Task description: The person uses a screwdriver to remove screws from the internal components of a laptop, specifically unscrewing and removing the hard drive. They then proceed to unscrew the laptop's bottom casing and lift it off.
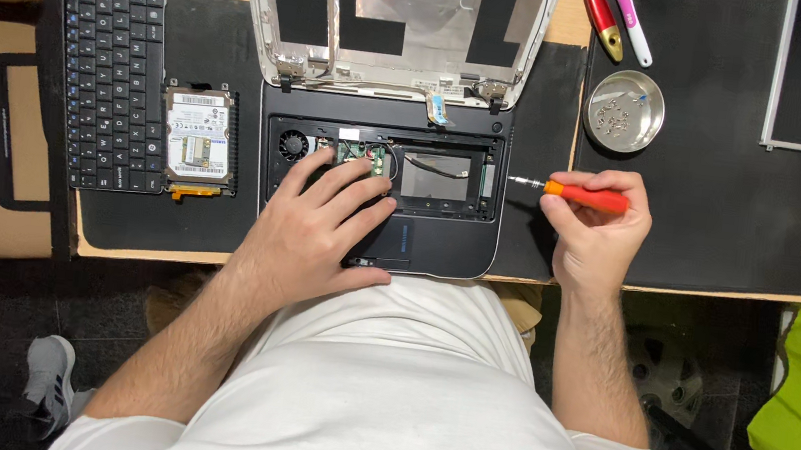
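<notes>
A: From the head view, our left hand (320,226) lies spread, holding nothing, on the opened laptop base (438,244), fingertips at the small green board (360,155).

B: Our right hand (599,233) is clamped on the orange screwdriver (580,194) beside it. Keyboard (112,62) and hard drive (197,137) are already out; the board remains.

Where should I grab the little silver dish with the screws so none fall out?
Take the round metal dish by its rim, one hand on each side, coming straight down from above. It sits flat on the black mat with low walls and loose screws inside, so it probably has to stay level. The near rim looks freest; red and pink tool handles lie beyond it.
</notes>
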